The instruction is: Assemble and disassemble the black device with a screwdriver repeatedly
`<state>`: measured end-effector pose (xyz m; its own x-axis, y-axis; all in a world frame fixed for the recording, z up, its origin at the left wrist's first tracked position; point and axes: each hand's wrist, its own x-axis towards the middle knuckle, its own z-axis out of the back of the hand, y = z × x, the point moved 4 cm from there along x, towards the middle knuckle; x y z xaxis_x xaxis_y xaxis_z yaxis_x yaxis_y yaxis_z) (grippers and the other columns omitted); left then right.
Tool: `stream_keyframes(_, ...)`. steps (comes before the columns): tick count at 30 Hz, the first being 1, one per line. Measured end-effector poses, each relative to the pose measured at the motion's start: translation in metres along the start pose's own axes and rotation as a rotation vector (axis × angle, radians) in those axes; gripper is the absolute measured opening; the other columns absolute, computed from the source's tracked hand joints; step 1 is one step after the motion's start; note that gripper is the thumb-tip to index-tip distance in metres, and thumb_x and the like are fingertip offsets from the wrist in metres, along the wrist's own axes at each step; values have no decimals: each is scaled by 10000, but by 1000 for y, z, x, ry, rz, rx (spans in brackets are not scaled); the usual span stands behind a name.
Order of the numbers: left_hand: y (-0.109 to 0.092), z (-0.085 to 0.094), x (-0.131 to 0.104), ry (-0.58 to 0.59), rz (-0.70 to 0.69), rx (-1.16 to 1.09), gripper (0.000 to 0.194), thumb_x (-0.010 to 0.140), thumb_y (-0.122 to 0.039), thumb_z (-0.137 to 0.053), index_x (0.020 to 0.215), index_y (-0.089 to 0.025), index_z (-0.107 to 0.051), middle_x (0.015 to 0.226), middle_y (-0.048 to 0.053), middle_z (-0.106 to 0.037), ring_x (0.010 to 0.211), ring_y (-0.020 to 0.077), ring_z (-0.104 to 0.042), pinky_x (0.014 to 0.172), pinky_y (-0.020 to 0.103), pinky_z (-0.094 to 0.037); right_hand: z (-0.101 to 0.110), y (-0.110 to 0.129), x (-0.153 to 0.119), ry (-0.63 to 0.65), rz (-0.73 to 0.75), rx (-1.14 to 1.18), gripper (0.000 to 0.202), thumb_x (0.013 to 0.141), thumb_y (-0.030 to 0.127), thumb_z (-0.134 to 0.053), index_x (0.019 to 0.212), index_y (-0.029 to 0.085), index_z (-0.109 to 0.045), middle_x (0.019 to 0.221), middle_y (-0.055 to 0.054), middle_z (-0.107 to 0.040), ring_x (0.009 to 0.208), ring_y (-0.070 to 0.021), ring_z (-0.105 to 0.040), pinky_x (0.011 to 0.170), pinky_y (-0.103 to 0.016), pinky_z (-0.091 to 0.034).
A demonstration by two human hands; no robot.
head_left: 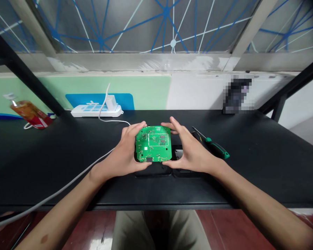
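Observation:
A green circuit board [158, 147] with rounded corners is held up between my two hands, its component side facing me. My left hand [126, 149] grips its left side, fingers at the top edge and thumb at the bottom. On the right, my right hand [193, 147] spans the board, with the thumb at the lower right corner and fingertips near the upper right one. Below the board lie black plastic casing parts [184, 172], partly hidden by the board and my right hand.
A green-and-black screwdriver [216, 147] lies right of my right hand. At the back are a white power strip [94, 111] with a plug and white cable [75, 178], a tilted drink bottle [32, 113] and a blurred dark object [237, 95]. The black table [114, 198] ends before my lap.

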<state>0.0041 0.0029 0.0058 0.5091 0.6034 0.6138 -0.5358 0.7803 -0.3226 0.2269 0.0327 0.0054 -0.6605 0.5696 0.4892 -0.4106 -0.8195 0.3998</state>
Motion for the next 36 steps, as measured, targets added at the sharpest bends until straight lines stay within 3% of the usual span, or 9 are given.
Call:
stream_keyframes(10, 2, -1, 1, 29, 13, 108, 1159, 736, -427, -872, 1603, -278, -117, 1548, 157, -367, 1419, 415, -347, 1171, 629, -344, -1, 5, 3, -27, 19, -65, 1286, 722, 438, -826, 1622, 272, 77, 1567, -177, -427, 1368, -382, -490, 1063, -639, -507)
stream_keyframes(16, 0, -3, 2, 61, -21, 193, 1187, 755, -489, -852, 1617, -258, -68, 1586, 160, -358, 1464, 422, -287, 1193, 609, -293, -5, 11, 7, -15, 52, -122, 1288, 732, 449, -816, 1617, 278, 105, 1582, -184, -409, 1367, -387, -489, 1052, -636, -514)
stream_keyframes(26, -5, 0, 4, 69, -37, 261, 1081, 782, -420, -811, 1605, -309, -117, 1525, 133, -446, 1329, 410, -413, 1097, 580, -341, -9, 20, 10, -11, 92, -153, 1221, 780, 443, -770, 1618, 282, 103, 1591, -172, -396, 1442, -381, -430, 1102, -640, -484)
stream_keyframes(32, -7, 8, 4, -31, 39, 141, 1092, 744, -445, -860, 1585, -323, -174, 1511, 134, -431, 1320, 403, -419, 1101, 614, -356, -6, 16, 6, -23, 92, 8, 1271, 753, 591, -773, 1618, 278, 104, 1700, -172, -162, 1563, -357, -253, 1219, -600, -379)
stream_keyframes(36, -6, 16, 5, -122, 61, -95, 1158, 734, -450, -886, 1582, -315, -108, 1525, 172, -379, 1380, 389, -432, 1143, 618, -368, -6, 11, 5, -12, 27, 53, 1268, 755, 589, -773, 1618, 294, 108, 1700, -163, -188, 1545, -375, -297, 1209, -634, -375)
